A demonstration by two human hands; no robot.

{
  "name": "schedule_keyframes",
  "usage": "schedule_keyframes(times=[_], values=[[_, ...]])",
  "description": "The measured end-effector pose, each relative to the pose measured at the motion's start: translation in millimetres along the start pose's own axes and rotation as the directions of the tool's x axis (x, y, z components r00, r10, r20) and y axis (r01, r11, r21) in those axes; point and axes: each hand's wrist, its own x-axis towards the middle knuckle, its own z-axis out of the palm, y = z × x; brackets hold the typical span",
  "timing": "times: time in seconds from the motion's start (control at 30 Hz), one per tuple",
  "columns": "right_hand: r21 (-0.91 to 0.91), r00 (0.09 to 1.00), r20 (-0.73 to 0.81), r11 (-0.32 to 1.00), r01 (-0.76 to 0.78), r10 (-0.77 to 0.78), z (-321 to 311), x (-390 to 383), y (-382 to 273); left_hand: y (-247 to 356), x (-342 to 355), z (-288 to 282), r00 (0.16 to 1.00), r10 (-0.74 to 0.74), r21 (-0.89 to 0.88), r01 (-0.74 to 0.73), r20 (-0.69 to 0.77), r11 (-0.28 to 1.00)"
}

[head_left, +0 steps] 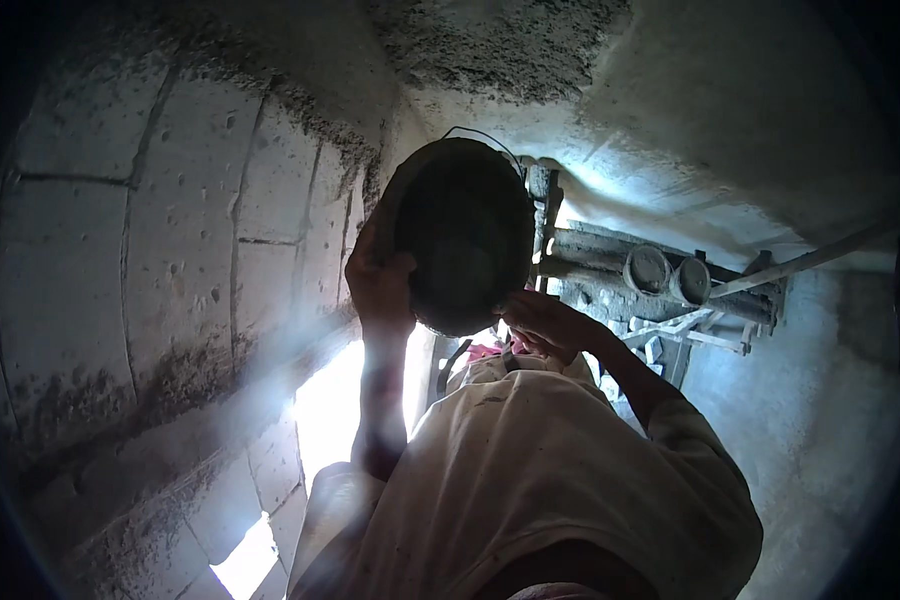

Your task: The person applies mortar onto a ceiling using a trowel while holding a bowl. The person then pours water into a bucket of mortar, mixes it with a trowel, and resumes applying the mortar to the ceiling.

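Observation:
A dark round bucket (465,235) with a thin wire handle hangs in front of me, raised between my hands. Its round face looks almost black against the light, so I cannot make out whether anything is in it. My left hand (380,290) grips its left side, with the thumb over the edge. At the lower right edge, my right hand (545,322) has its fingers closed against the bucket, partly in shadow.
On my left rises a wall of large pale blocks (185,210), with bright openings low down. To the right, two round containers (648,270) sit on a scaffold of rough wooden poles (595,250). A long slanting plank (810,262) reaches toward the right plastered wall (820,370).

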Motion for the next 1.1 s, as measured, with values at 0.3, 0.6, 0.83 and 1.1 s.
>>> schedule_keyframes(times=[0.3, 0.6, 0.83, 1.1], values=[[0.31, 0.995, -0.033, 0.947, -0.08, 0.095, 38.5, 5.7, -3.1, -4.1, -13.3, -29.1, 0.996, 0.04, -0.09, -0.047, -0.074, 0.995], [0.69, 0.973, 0.197, 0.722, -0.051, -0.12, 50.3, 19.9, 8.4, -17.2, -24.2, -58.8, 0.982, 0.096, -0.322, -0.145, -0.164, 0.936], [0.075, 0.589, -0.531, 0.658, 0.749, -0.61, 57.4, -85.3, -172.1, -67.0, -15.9, -96.2, 0.936, 0.127, -0.071, -0.159, -0.328, 0.985], [-0.986, -0.867, 0.111, -0.161, -0.037, -0.486, 36.9, -238.3, -423.1, -68.8, 21.1, -77.7, 0.936, 0.167, -0.151, -0.222, -0.311, 0.963]])
